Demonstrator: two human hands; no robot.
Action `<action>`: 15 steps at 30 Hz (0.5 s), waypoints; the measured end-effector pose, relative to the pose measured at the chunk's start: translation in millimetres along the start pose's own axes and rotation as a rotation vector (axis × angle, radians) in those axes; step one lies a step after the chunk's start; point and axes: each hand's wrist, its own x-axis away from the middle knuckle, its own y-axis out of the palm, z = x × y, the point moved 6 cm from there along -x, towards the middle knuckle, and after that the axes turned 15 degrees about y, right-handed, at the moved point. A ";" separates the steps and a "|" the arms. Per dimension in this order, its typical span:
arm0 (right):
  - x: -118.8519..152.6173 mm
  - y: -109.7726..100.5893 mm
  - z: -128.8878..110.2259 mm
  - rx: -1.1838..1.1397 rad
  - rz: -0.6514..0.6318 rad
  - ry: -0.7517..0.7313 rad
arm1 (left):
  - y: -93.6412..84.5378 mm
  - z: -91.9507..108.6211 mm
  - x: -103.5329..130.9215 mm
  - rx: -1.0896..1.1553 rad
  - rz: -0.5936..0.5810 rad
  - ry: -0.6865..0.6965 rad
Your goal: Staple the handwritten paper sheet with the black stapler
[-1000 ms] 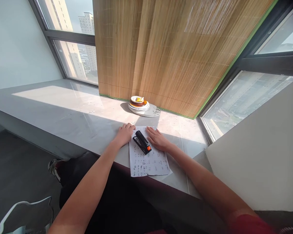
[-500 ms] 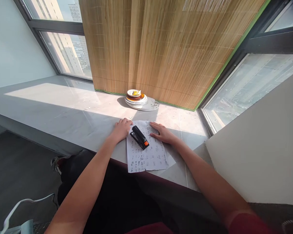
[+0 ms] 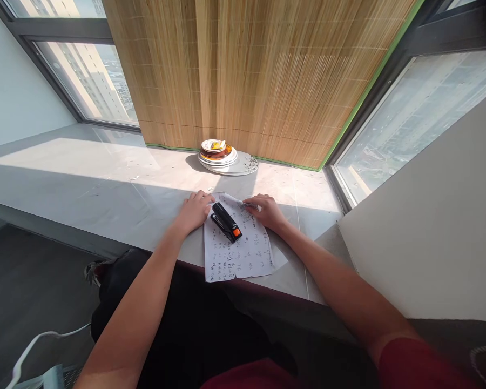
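Sheets of paper with handwriting [image 3: 253,251] lie at the front edge of the stone sill. On them rests a black stapler [image 3: 227,221] with an orange patch at its near end. My left hand [image 3: 196,209] lies at the upper left edge of the paper, fingers bent beside the stapler's far end; whether it grips the paper is unclear. My right hand [image 3: 267,210] pinches the paper's upper right edge between thumb and fingers, and that edge is slightly raised.
A stack of plates [image 3: 218,156] sits on a large oval plate [image 3: 249,163] near the bamboo blind [image 3: 235,81]. A white wall [image 3: 429,216] stands at the right. A white cable [image 3: 36,340] hangs at the lower left.
My right hand has gone from lying flat with spread fingers to pinching the paper's upper right edge. My left hand and the stapler keep their places on the paper. The view has shifted slightly.
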 end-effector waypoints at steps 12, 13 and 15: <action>2.3 -6.4 -9.7 -0.086 0.050 -0.018 | -2.1 3.6 0.1 -0.001 -0.011 -0.004; 2.6 -6.6 -10.5 -0.092 0.060 -0.017 | -2.4 3.9 0.1 -0.002 -0.012 -0.005; 3.5 -7.2 -12.0 -0.096 0.079 -0.012 | -2.6 4.5 0.0 -0.003 -0.015 -0.006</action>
